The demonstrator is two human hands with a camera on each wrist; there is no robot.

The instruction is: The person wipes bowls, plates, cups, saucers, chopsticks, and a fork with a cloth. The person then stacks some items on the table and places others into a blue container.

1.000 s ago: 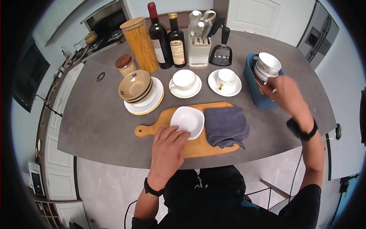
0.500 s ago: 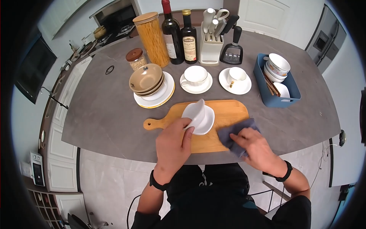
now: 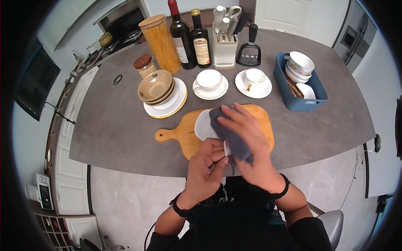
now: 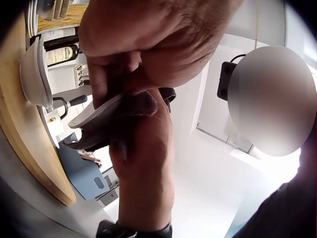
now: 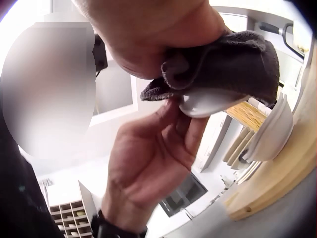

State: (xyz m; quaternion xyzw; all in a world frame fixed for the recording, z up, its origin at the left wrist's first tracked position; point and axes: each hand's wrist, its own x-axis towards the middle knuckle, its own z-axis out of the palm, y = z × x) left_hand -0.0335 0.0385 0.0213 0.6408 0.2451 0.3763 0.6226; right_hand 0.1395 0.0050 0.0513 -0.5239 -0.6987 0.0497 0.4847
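Observation:
My left hand pinches the edge of a small white dish, which the cloth mostly covers. In the right wrist view the dish shows white beneath the dark grey cloth, my left hand gripping its rim. My right hand holds the cloth against the dish from the right, fingers laid over it. Behind them a white bowl rests on the wooden cutting board, partly hidden by the cloth.
Brown bowls stand on plates at the left. Two cups on saucers sit behind the board. A blue basket at the right holds bowls and chopsticks. Bottles, a pasta jar and a knife block line the back.
The left hand has lifted a dish off the bowl on the board and drawn it nearer the body. The right hand came from the basket, took up the cloth and brought it onto the dish.

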